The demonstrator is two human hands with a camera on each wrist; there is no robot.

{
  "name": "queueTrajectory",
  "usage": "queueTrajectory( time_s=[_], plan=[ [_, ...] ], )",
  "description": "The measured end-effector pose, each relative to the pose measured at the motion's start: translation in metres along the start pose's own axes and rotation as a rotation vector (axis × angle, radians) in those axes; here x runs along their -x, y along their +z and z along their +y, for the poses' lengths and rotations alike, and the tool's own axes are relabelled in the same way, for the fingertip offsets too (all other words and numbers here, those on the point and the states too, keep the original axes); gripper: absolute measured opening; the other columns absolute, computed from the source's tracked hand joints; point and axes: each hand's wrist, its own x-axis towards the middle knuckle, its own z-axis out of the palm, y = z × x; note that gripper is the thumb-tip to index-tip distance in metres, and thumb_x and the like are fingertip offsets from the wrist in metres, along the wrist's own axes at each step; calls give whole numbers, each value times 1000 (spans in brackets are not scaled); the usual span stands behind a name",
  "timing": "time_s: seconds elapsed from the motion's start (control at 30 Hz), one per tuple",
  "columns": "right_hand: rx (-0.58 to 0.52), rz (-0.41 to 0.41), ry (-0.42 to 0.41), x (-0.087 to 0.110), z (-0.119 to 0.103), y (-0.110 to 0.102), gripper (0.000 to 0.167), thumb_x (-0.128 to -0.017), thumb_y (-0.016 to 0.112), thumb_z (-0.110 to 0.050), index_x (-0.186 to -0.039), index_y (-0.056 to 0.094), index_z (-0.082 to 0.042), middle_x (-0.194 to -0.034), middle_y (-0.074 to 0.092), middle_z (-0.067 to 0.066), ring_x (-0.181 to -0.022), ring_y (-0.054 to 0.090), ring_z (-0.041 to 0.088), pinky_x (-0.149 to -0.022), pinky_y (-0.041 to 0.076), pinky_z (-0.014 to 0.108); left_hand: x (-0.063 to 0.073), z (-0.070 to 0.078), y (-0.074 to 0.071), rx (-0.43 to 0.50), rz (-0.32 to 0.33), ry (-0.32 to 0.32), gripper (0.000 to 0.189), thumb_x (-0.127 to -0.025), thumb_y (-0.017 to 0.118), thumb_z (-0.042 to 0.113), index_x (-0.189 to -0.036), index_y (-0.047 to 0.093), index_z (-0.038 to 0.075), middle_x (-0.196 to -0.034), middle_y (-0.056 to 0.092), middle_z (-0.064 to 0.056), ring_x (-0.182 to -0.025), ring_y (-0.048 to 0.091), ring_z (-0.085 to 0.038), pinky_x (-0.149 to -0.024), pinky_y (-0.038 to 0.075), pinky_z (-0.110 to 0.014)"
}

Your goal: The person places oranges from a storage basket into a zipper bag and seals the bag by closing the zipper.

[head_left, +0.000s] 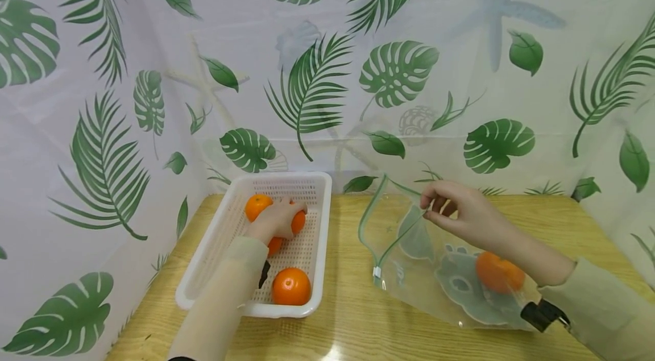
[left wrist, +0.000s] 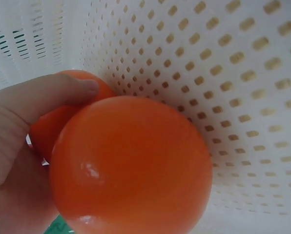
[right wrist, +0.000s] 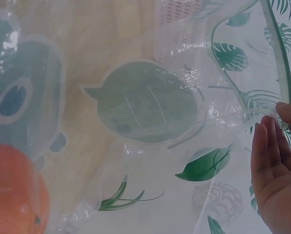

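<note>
My left hand [head_left: 278, 219] reaches into the white plastic basket [head_left: 327, 236] and grips an orange [head_left: 298, 221], fingers over its far side. In the left wrist view, the thumb [left wrist: 62, 92] lies along that orange [left wrist: 55, 124], and another orange [left wrist: 135, 165] sits in front of it. Other oranges [head_left: 258, 206] lie around the hand, one [head_left: 291, 286] at the basket's near end. My right hand [head_left: 460, 207] pinches the green-trimmed rim of a clear printed zip bag [head_left: 404, 281], its mouth spread apart. One orange [head_left: 498, 273] is inside the bag, partly behind the right forearm.
Basket and bag stand side by side on a wooden table [head_left: 353, 315]. A white slider [head_left: 377, 273] sits at the near corner of the bag's mouth. Behind the table hangs a leaf-printed curtain [head_left: 317, 150], which also runs along both sides.
</note>
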Motion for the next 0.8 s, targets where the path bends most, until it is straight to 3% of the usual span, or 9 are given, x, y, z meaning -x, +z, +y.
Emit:
queueTrajectory(
  time_s=[0.47, 0.8],
  plan=[
    [21, 3, 3, 0, 0, -1, 26, -88, 80, 7, -100, 68, -13, -93, 68, -7, -80, 61, -3, -67, 57, 22, 8, -1, -7, -19, 9, 26, 64, -86, 84, 4, -141, 60, 28, -142, 53, -14, -116, 55, -34, -102, 56, -54],
    [11, -16, 18, 0, 0, 0, 23, -89, 79, 7, -100, 68, -10, -93, 69, -3, -80, 61, -2, -68, 58, 21, 15, -2, -12, -7, 2, 16, 70, -85, 87, 6, -146, 59, 26, -146, 53, -14, -124, 53, -35, -106, 54, -59]
  ],
)
